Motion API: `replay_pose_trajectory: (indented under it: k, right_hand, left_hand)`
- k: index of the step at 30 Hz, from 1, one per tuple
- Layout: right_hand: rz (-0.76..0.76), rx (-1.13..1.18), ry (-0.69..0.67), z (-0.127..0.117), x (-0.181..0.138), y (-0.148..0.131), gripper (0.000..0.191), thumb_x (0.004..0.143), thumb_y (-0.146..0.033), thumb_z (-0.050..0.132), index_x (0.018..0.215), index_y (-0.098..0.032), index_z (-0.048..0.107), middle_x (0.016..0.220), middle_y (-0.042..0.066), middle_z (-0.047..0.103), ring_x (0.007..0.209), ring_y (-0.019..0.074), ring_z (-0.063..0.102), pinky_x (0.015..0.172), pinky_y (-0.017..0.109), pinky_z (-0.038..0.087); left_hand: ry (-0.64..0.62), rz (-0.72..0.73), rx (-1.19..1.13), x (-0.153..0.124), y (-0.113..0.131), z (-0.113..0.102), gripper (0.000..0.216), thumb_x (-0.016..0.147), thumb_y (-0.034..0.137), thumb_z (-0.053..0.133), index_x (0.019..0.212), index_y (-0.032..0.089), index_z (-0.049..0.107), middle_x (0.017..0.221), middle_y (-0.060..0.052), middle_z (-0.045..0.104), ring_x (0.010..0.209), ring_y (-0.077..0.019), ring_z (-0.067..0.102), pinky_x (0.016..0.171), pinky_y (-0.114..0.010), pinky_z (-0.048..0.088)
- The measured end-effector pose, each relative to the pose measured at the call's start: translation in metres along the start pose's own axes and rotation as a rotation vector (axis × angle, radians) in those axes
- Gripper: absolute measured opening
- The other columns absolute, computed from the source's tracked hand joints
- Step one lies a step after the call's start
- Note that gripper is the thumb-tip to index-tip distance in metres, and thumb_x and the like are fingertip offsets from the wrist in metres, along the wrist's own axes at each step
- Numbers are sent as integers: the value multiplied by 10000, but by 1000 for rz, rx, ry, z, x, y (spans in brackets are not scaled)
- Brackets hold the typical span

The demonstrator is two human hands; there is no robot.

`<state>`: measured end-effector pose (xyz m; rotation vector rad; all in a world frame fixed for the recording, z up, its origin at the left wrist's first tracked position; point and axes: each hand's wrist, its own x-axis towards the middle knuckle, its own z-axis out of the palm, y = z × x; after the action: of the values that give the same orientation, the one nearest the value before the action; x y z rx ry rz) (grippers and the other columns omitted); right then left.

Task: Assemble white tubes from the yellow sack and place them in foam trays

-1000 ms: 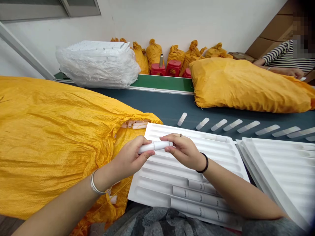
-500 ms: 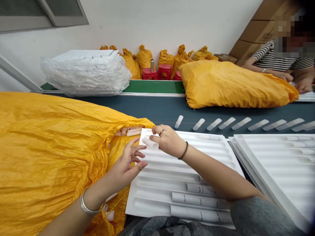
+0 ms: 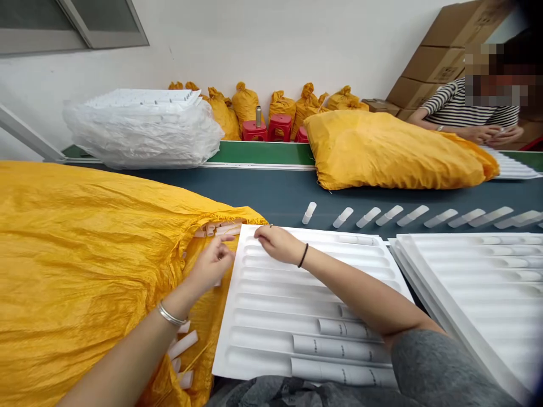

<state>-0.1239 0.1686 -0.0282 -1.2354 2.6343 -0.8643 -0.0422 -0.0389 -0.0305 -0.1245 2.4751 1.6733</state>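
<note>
Far left: one large yellow sack (image 3: pixel 85 254) covers the near bench, with its mouth facing the centre. In the mouth I count about five white tubes (image 3: pixel 218 229), bunched together; the exact figure is unclear. About four loose tubes (image 3: pixel 183 345) lie at the sack's lower edge. Behind it, one clear plastic bag (image 3: pixel 139 127) holds a stack of white trays.

My left hand (image 3: pixel 212 264) is at the sack mouth, just beside the tray's left edge, with the fingers bunched together. I cannot tell whether it pinches a tube.

Centre: one white grooved tray (image 3: pixel 271 316) lies before me. My right hand (image 3: pixel 276 244) rests on its top-left corner, fingers curled down onto the upper grooves. Anything under them is hidden. At the tray's lower right, three labelled tubes (image 3: pixel 339 346) lie in adjoining grooves. The end of a fourth shows just above them, beside my forearm.

On the dark belt (image 3: pixel 271 192) beyond the tray, nine capped tubes (image 3: pixel 389 215) lie in one row, each apart from the next. Against the wall stand three red stools (image 3: pixel 278 125) and about six small tied yellow bags (image 3: pixel 282 104).

Right: one second yellow sack (image 3: pixel 394 150) lies at the belt's far side. A stack of grooved trays (image 3: pixel 466 282) sits just beside mine. Far right, a co-worker in a striped sleeve (image 3: pixel 453 104) holds both hands together behind that sack, in front of stacked cardboard boxes (image 3: pixel 441 62).
</note>
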Motion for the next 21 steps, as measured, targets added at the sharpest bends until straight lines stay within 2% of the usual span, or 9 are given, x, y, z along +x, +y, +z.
replay_pose_trajectory:
  k: [2, 4, 7, 9, 12, 14, 17, 19, 21]
  right_hand:
    - [56, -24, 40, -5, -3, 6, 243, 877, -82, 385, 1005, -125, 586, 987, 114, 633, 900, 186, 566, 813, 316, 417]
    - [67, -28, 27, -6, -7, 8, 212, 861, -91, 425, 976, -126, 599, 956, 109, 630, 875, 189, 566, 793, 311, 418]
    - [29, -11, -36, -5, -13, 2, 155, 842, -132, 498, 940, -137, 618, 906, 87, 629, 804, 173, 568, 755, 296, 427]
    - [7, 6, -63, -4, -16, -3, 142, 838, -158, 525, 937, -138, 625, 915, 86, 627, 787, 164, 569, 752, 294, 432]
    - [28, 24, -53, -6, -17, -12, 175, 851, -197, 529, 986, -131, 619, 921, 86, 628, 781, 156, 574, 746, 296, 444]
    - [74, 125, -45, -7, -17, -20, 280, 839, -290, 582, 1070, -133, 596, 906, 69, 626, 728, 139, 573, 695, 281, 461]
    - [49, 449, 9, -6, -20, -38, 473, 760, -414, 678, 1144, -159, 570, 875, 33, 615, 664, 111, 554, 610, 241, 466]
    - [-18, 567, 120, -5, -23, -52, 366, 768, -402, 672, 1047, -169, 620, 811, 15, 596, 654, 104, 532, 598, 226, 455]
    - [-76, 544, 232, -6, -25, -61, 241, 784, -371, 655, 915, -169, 651, 752, 10, 576, 644, 103, 510, 604, 226, 447]
  left_hand:
    - [85, -9, 270, 1, -4, -20, 508, 736, 351, 559, 1208, 202, 444, 853, -13, 526, 792, -186, 550, 760, -331, 442]
    - [103, -59, 492, 2, -15, -35, 587, 618, 335, 660, 1159, 168, 507, 985, -84, 550, 969, -286, 546, 868, -412, 413]
    - [108, -152, 556, 3, -36, -43, 604, 531, 238, 702, 1098, 108, 541, 993, -172, 581, 1043, -414, 528, 913, -531, 365]
    - [132, -174, 555, 4, -45, -43, 577, 593, 202, 652, 1142, 105, 506, 968, -179, 601, 1011, -407, 562, 895, -548, 378]
    - [155, -120, 491, 0, -37, -37, 581, 706, 231, 601, 1244, 164, 392, 1004, -122, 621, 983, -304, 610, 890, -467, 436]
    - [169, 24, 310, -8, -19, -27, 562, 761, 286, 604, 1251, 209, 341, 1047, -80, 622, 1000, -233, 615, 904, -394, 458]
    - [145, 282, -71, -23, 13, -4, 531, 753, 304, 677, 1180, 236, 370, 989, -41, 634, 980, -190, 619, 924, -366, 463]
    - [130, 370, -205, -30, 29, 11, 585, 728, 271, 717, 1196, 256, 366, 929, -13, 620, 937, -171, 622, 930, -368, 464]
    - [153, 383, -270, -32, 38, 19, 728, 709, 261, 737, 1288, 287, 296, 968, -6, 580, 888, -149, 623, 922, -369, 476]
